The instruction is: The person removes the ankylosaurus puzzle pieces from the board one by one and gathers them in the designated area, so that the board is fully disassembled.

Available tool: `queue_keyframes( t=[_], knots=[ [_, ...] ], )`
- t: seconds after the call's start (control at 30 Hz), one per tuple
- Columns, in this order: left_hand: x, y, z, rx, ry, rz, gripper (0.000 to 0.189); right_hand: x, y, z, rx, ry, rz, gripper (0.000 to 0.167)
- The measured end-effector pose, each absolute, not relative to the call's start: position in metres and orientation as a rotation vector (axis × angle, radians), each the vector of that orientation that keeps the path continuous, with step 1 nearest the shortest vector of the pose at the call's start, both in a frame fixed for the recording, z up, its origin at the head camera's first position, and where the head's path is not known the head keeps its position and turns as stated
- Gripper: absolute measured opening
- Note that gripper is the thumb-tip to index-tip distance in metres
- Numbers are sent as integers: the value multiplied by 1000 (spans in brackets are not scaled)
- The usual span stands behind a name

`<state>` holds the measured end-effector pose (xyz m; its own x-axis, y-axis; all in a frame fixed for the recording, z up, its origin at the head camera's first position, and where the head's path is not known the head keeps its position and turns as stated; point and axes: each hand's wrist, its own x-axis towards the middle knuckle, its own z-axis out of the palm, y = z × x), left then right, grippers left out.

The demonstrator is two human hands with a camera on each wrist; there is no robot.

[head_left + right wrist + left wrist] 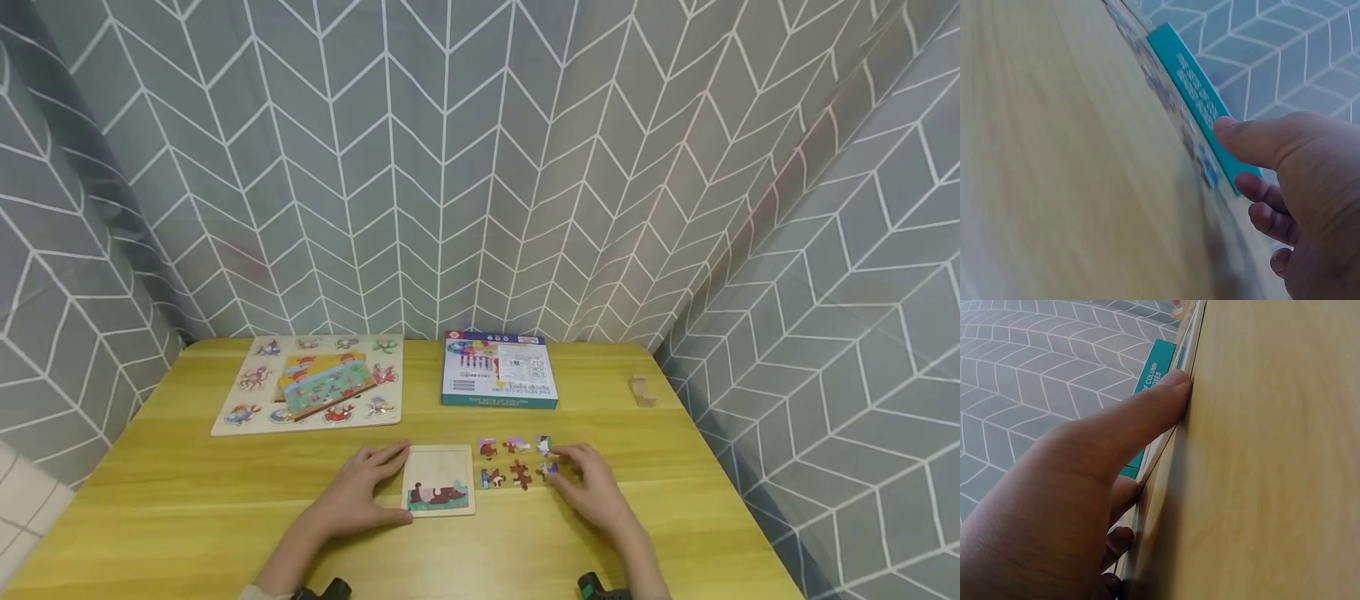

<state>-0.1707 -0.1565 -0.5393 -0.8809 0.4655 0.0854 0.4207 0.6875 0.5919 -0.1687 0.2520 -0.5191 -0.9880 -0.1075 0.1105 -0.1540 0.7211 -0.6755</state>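
Observation:
A small square wooden puzzle tray has its lower part filled with pieces picturing a brown animal on green. My left hand holds the tray at its left side, thumb at the near corner and fingers toward the far corner. In the left wrist view the thumb rests along the tray's edge. To the right of the tray, loose jigsaw pieces lie in two rows. Beside the rightmost pieces is my right hand; its thumb and fingers are spread apart with nothing between them.
Farther back, a boxed set with a teal side lies on the wooden table. A large sea-animal peg board with a green picture puzzle on it lies at the back left. At the back right is a small wooden block.

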Motion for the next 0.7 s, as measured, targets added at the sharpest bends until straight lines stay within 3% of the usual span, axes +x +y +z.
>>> queue_keyframes(
  t=[0.37,0.7],
  knots=[
    [-175,-154,-538,759,2840,954,106,-191,213,-509,475,-2870,1031,34],
    [-172,-156,-543,751,2830,964,107,-196,141,-511,794,-2897,1078,36]
  ],
)
